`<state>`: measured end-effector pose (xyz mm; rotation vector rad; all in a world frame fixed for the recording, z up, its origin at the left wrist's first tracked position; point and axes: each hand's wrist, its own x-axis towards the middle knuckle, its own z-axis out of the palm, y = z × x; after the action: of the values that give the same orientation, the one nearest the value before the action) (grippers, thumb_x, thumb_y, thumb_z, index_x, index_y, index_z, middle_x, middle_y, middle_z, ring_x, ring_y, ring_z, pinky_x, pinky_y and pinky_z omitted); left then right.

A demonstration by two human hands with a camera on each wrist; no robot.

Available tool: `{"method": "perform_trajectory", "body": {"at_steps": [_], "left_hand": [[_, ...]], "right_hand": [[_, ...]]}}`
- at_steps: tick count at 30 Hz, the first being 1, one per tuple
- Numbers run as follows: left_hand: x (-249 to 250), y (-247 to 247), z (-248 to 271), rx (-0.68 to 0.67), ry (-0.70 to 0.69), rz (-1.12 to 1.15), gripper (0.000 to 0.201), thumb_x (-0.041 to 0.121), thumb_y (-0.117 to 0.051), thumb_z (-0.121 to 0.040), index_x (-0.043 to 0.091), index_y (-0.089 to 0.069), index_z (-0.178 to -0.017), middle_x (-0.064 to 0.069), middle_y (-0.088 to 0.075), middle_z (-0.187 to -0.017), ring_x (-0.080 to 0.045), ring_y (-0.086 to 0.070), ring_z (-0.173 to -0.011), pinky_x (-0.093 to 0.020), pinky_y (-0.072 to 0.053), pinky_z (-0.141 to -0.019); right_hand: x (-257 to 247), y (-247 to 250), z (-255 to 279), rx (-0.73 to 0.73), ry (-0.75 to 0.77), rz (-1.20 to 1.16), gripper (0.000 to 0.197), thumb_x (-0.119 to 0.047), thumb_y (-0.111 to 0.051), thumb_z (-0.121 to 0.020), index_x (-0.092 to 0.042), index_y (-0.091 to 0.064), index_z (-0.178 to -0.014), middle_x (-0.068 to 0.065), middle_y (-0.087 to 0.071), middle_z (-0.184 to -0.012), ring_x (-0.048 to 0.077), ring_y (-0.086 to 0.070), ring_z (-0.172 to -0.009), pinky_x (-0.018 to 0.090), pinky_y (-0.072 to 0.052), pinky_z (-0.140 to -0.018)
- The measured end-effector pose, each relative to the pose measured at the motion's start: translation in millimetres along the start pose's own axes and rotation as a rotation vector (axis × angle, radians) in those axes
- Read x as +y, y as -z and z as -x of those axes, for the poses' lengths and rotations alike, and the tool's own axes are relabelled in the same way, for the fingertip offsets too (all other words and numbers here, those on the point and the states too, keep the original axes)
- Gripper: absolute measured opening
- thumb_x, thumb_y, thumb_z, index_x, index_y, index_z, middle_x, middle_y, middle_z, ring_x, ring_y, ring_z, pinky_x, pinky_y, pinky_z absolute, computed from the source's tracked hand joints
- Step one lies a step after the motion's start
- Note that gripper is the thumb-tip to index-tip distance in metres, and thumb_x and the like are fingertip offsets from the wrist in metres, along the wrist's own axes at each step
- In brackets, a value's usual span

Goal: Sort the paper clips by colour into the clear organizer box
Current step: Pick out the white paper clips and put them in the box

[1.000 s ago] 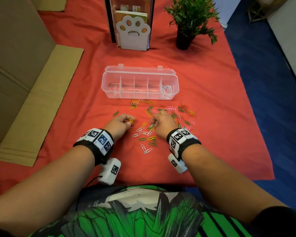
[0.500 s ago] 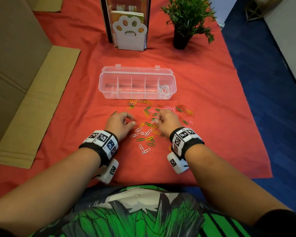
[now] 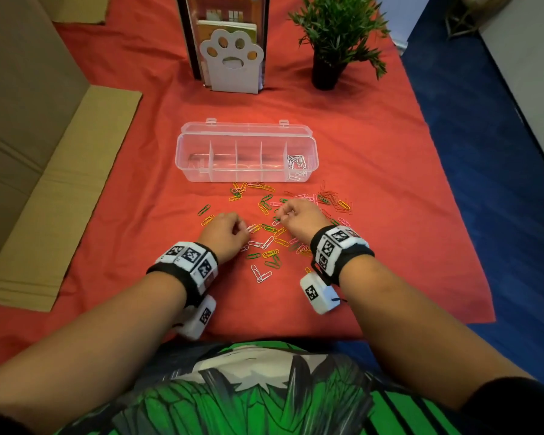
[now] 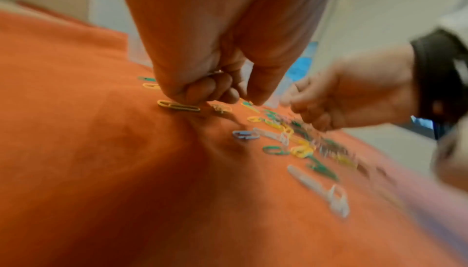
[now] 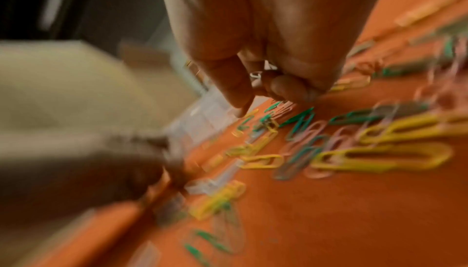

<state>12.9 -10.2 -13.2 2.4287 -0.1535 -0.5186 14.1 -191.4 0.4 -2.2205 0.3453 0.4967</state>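
The clear organizer box lies open ahead of me, with white clips in its rightmost compartment. Loose paper clips in yellow, green, pink, orange and white are scattered on the red cloth in front of it. My left hand rests on the cloth at the pile's left edge, fingers curled, pinching a white clip. My right hand is over the middle of the pile, its fingers curled round white clips. Both wrist views are blurred.
A paw-shaped book stand and a potted plant stand at the back of the table. Cardboard lies along the left side. The cloth's right edge drops to blue floor.
My left hand has shifted right, away from a yellow clip, to a white clip in the pile. My right hand has moved a little farther from me, toward the box.
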Motion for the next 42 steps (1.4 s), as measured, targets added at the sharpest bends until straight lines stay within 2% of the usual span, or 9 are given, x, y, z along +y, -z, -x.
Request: {"method": "perform_trajectory", "body": {"at_steps": [5, 13, 20, 24, 28, 33, 36, 39, 42], "left_hand": [[2, 10, 5, -0.084, 0.243, 0.781, 0.024, -0.001, -0.053, -0.086, 0.022, -0.053, -0.084, 0.001, -0.045, -0.066, -0.004, -0.037, -0.043, -0.015, -0.029, -0.04], [8, 27, 16, -0.241, 0.468, 1.216, 0.025, 0.005, -0.033, -0.084, 0.012, -0.055, -0.073, -0.001, -0.044, -0.064, -0.008, -0.044, -0.045, -0.017, -0.042, -0.043], [5, 9, 12, -0.116, 0.297, 0.497, 0.016, 0.018, -0.058, -0.086, 0.016, -0.06, -0.07, -0.001, -0.049, -0.059, -0.009, -0.042, -0.044, -0.017, -0.034, -0.04], [-5, 7, 14, -0.045, 0.029, -0.137, 0.019, 0.028, -0.071, -0.077, 0.013, -0.071, -0.089, -0.004, -0.067, -0.083, -0.017, -0.059, -0.079, -0.024, -0.042, -0.073], [-8, 7, 12, -0.071, -0.105, -0.342, 0.019, 0.028, -0.07, -0.076, 0.015, -0.07, -0.09, -0.007, -0.069, -0.096, -0.024, -0.062, -0.094, -0.026, -0.042, -0.078], [-11, 5, 8, -0.146, -0.144, -0.391, 0.014, 0.027, -0.062, -0.083, 0.013, -0.066, -0.084, -0.009, -0.067, -0.092, -0.026, -0.059, -0.091, -0.028, -0.039, -0.075], [-7, 5, 7, -0.156, 0.016, -0.084, 0.015, 0.022, -0.059, -0.084, 0.018, -0.055, -0.07, -0.004, -0.058, -0.072, -0.021, -0.052, -0.068, -0.026, -0.036, -0.064], [2, 10, 8, -0.226, 0.306, 0.594, 0.014, 0.023, -0.052, -0.073, 0.018, -0.043, -0.063, 0.001, -0.045, -0.05, -0.013, -0.039, -0.042, -0.023, -0.029, -0.047], [8, 23, 11, -0.353, 0.443, 1.118, 0.015, 0.013, -0.034, -0.074, 0.015, -0.044, -0.064, 0.001, -0.049, -0.05, -0.011, -0.044, -0.039, -0.015, -0.035, -0.043]], "right_hand": [[6, -7, 0, 0.01, 0.392, 0.618, 0.032, 0.002, -0.051, -0.079, -0.01, -0.058, -0.108, 0.013, -0.045, -0.103, 0.03, -0.051, -0.093, 0.035, -0.044, -0.077], [-7, -4, 9, 0.02, 0.557, 0.928, 0.026, -0.005, -0.04, -0.089, -0.007, -0.049, -0.113, 0.015, -0.045, -0.113, 0.032, -0.047, -0.104, 0.042, -0.041, -0.082], [-2, -12, 4, 0.044, 0.499, 0.963, 0.028, -0.004, -0.034, -0.091, -0.004, -0.05, -0.115, 0.013, -0.049, -0.115, 0.031, -0.05, -0.109, 0.04, -0.043, -0.088], [4, -4, -5, 0.006, 0.342, 0.75, 0.026, 0.001, -0.044, -0.085, -0.002, -0.053, -0.11, 0.015, -0.049, -0.114, 0.033, -0.055, -0.103, 0.039, -0.046, -0.085], [16, 6, -12, 0.079, 0.232, 0.466, 0.017, -0.007, -0.047, -0.088, -0.003, -0.059, -0.099, 0.016, -0.05, -0.107, 0.033, -0.056, -0.098, 0.035, -0.044, -0.084], [24, 2, -8, 0.009, 0.312, 0.554, 0.016, -0.002, -0.049, -0.083, -0.005, -0.059, -0.096, 0.014, -0.05, -0.104, 0.032, -0.055, -0.095, 0.036, -0.047, -0.083], [21, 5, -11, 0.092, 0.273, 0.57, 0.018, -0.003, -0.047, -0.084, -0.004, -0.059, -0.098, 0.015, -0.049, -0.104, 0.034, -0.054, -0.097, 0.039, -0.048, -0.084], [13, 1, -11, 0.083, 0.322, 0.586, 0.016, -0.01, -0.05, -0.088, -0.003, -0.059, -0.099, 0.015, -0.05, -0.104, 0.034, -0.055, -0.097, 0.04, -0.048, -0.085], [8, -10, -6, 0.082, 0.359, 0.699, 0.018, -0.011, -0.055, -0.087, -0.003, -0.056, -0.104, 0.014, -0.05, -0.107, 0.034, -0.055, -0.101, 0.039, -0.049, -0.085]]}}
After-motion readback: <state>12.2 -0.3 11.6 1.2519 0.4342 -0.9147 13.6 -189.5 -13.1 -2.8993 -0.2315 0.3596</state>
